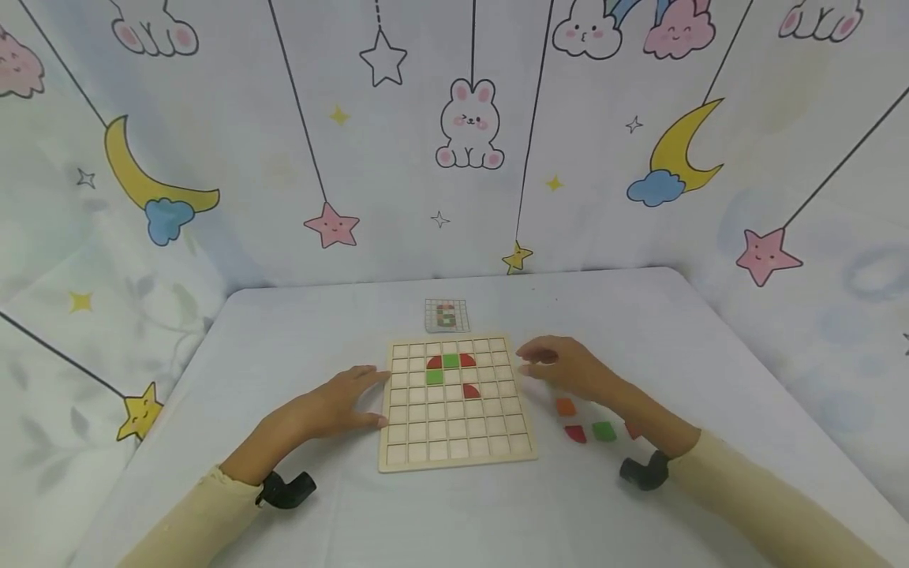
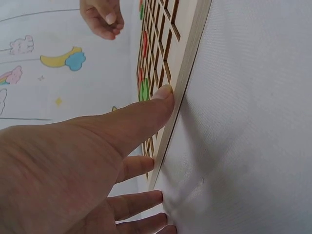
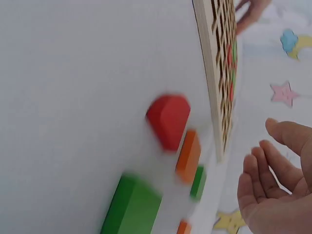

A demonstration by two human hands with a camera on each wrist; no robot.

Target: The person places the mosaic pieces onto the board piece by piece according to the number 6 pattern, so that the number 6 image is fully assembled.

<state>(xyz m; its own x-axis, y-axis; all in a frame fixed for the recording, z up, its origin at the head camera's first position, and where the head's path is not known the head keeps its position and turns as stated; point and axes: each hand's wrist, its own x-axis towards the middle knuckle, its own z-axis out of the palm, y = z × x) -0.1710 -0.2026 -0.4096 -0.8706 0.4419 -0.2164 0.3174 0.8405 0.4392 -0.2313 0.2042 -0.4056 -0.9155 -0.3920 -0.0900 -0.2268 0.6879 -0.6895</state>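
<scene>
A wooden grid board (image 1: 458, 430) lies on the white table. In its upper rows sit a green square (image 1: 450, 360) between two red quarter-round pieces (image 1: 435, 363), another green square (image 1: 435, 377) below left, and a lone red quarter-round (image 1: 471, 391) lower right. My left hand (image 1: 341, 404) touches the board's left edge with thumb and fingers spread; the thumb (image 2: 163, 100) rests on the rim in the left wrist view. Just off the board's upper right edge hovers my right hand (image 1: 568, 367), its fingers loosely bent. Between its thumb and fingers (image 3: 265, 168) nothing shows in the right wrist view.
Right of the board lie loose blocks: an orange one (image 1: 566, 406), a red quarter-round (image 1: 576, 434), a green one (image 1: 604, 431) and a reddish one (image 1: 634, 428) partly behind the right forearm. A gridded card (image 1: 446, 315) with a figure pattern lies behind the board. A printed curtain (image 1: 398, 142) surrounds the table.
</scene>
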